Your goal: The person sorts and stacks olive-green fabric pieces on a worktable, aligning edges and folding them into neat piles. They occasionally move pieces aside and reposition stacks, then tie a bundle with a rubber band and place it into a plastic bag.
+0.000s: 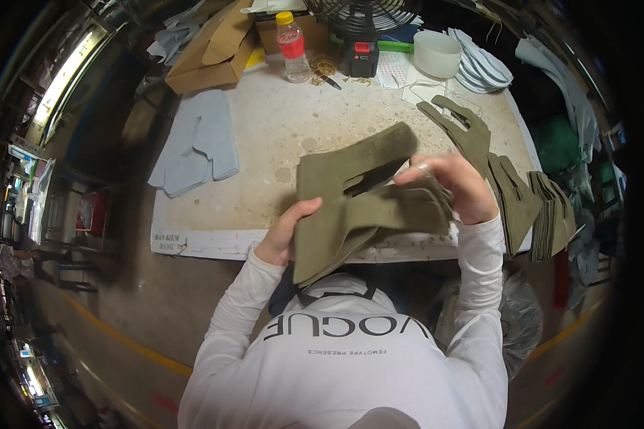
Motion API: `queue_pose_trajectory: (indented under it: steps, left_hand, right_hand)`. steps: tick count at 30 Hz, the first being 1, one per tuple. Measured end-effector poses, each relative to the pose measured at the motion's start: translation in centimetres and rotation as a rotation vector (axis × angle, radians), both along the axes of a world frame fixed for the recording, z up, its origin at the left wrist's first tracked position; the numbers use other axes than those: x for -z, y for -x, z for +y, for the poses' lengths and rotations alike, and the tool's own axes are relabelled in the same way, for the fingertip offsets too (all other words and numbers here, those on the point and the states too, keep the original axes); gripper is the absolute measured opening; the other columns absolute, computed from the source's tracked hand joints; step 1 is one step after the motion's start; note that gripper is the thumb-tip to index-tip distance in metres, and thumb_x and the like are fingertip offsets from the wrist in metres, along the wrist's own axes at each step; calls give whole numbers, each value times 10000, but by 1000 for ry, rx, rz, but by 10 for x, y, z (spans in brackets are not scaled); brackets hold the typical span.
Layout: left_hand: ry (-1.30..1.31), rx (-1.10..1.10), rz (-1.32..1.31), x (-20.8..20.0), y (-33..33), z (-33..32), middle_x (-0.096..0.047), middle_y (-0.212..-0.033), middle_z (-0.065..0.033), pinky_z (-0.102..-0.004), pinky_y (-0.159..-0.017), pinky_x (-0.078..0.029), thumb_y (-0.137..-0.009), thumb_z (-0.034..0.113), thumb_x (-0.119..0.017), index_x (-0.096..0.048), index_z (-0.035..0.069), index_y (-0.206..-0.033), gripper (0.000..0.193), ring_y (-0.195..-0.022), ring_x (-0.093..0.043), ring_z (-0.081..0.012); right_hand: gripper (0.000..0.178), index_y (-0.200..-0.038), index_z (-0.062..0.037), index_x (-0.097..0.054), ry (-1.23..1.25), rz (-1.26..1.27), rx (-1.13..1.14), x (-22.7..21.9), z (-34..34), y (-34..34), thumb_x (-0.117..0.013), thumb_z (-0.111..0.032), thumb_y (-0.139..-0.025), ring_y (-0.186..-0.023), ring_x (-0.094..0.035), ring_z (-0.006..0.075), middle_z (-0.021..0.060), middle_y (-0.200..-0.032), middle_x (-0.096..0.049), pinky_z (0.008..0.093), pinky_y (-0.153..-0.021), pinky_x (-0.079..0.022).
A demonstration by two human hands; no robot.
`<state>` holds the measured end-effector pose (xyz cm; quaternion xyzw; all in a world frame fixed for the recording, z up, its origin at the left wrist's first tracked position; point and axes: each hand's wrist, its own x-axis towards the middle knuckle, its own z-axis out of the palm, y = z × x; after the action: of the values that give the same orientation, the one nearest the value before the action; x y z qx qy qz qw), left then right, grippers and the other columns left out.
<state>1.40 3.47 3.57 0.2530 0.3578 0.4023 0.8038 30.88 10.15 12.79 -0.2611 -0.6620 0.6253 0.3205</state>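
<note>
A thick stack of olive-green cut fabric pieces [323,239], with a slot between two arms, is held up above the table's front edge. My left hand [280,234] grips its left side, thumb on top and the other fingers hidden beneath. My right hand [466,187], a ring on one finger, curls over the right end of the lower arm, where the layers fan apart. The fingertips there are partly hidden and slightly blurred. More olive-green pieces [511,193] lie along the table's right edge, close to my right hand.
On the white worktable [254,136], light-blue cut pieces [218,132] lie at the left. Along the back stand a cardboard box [215,53], a yellow-capped bottle [293,50], a black fan [361,46] and a white round container [436,53]. Grey-blue pieces [483,68] sit at the back right.
</note>
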Motion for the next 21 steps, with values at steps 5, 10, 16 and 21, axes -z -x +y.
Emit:
queue_pose_trajectory:
  steps: [5,10,16,21]
  left_hand:
    - [-447,184,800,-1,-6,20,-654,-1189,-114,-306,-912,-491,-952,336,-630,-547,-68,-1295,536,-1042,-630,-188]
    - [-664,2,1120,5,19,12,-612,-684,-196,-426,-620,-453,-990,341,-536,-651,-36,-851,419,-661,-648,-263]
    - [-564,184,1151,-15,43,-16,-616,-720,-136,-291,-565,-404,-927,127,-597,-650,3,-864,150,-635,-577,-143]
    - [-826,-163,843,-29,25,-28,-662,-875,-88,-263,-664,-445,-948,116,-586,-642,-1,-943,130,-768,-568,-124]
  right_hand:
    - [296,-826,-19,-739,-292,-444,147,5,22,23,-619,-255,-958,-564,-459,71,26,-632,-623,274,-527,-367]
    - [278,-750,-29,-721,-562,-450,64,-22,23,45,-650,-241,-916,-513,-508,167,61,-598,-612,315,-527,-405]
    - [246,-743,-19,-707,-649,-372,-325,-22,17,98,-675,-220,-880,-575,-596,248,109,-653,-634,355,-565,-458]
    - [284,-736,-11,-710,-758,-315,-211,5,6,143,-683,-278,-829,-637,-618,398,198,-672,-637,428,-607,-512]
